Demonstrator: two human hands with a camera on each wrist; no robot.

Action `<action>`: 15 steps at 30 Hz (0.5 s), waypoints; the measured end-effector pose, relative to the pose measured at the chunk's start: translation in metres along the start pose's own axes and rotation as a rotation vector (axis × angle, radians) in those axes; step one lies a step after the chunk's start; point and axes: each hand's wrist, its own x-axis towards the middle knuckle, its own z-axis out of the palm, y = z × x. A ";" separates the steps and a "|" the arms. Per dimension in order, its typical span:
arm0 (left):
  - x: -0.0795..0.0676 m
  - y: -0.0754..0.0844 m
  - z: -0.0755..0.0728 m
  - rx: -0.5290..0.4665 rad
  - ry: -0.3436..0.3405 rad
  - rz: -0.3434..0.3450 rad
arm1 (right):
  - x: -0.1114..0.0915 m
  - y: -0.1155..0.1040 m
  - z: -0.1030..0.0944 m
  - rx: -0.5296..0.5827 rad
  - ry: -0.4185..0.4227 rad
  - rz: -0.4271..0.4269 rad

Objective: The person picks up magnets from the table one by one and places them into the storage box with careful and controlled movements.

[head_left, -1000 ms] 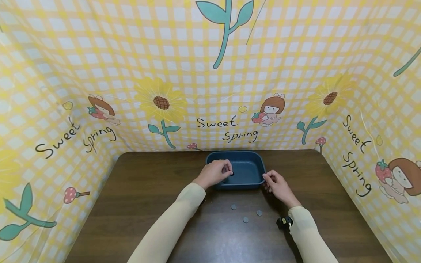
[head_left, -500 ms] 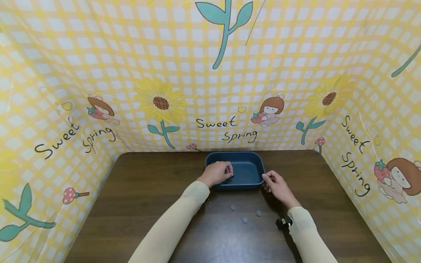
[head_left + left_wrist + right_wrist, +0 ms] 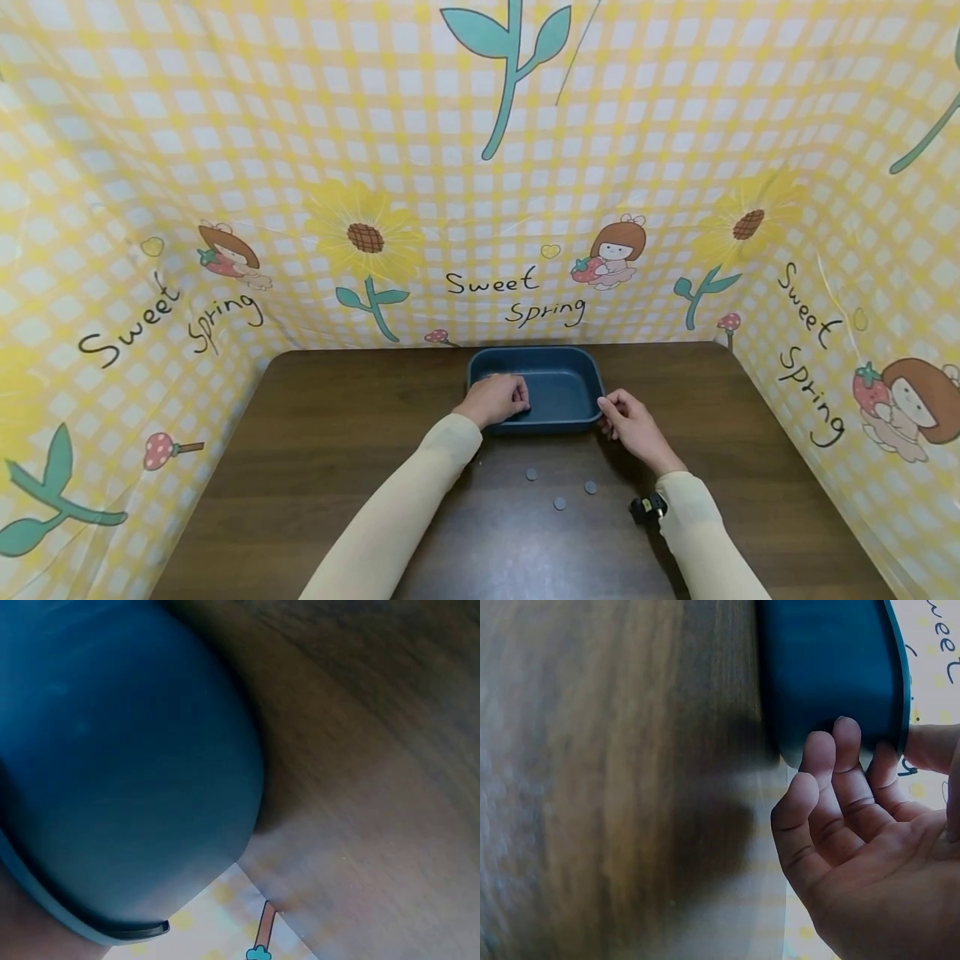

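A dark blue rectangular tray (image 3: pixel 570 390) stands at the table's far edge. My left hand (image 3: pixel 497 398) reaches over its near left side, with the fingertips pinched together low inside. A small dark disc is at those fingertips, mostly hidden by them. My right hand (image 3: pixel 628 423) grips the tray's right rim, thumb on top and fingers curled against the outer wall. In the right wrist view the fingers (image 3: pixel 820 754) lie along the blue wall (image 3: pixel 825 667). The left wrist view shows only the tray's outer side (image 3: pixel 150 765) and rim; the hand's fingers are hidden there.
Three small grey discs, one disc (image 3: pixel 531 474), another disc (image 3: pixel 590 487) and a third disc (image 3: pixel 559 503), lie on the brown wooden table (image 3: pixel 337 433) in front of the tray. A yellow checked cloth (image 3: pixel 495 208) hangs around the back and sides.
My left hand has lowered slightly into the tray and toward me, its fingertips still pinched. My right hand keeps its grip on the rim, and the three discs on the table have stayed put.
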 end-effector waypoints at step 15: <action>0.005 0.000 0.004 0.029 -0.021 -0.012 | -0.002 -0.009 -0.001 -0.010 -0.013 0.023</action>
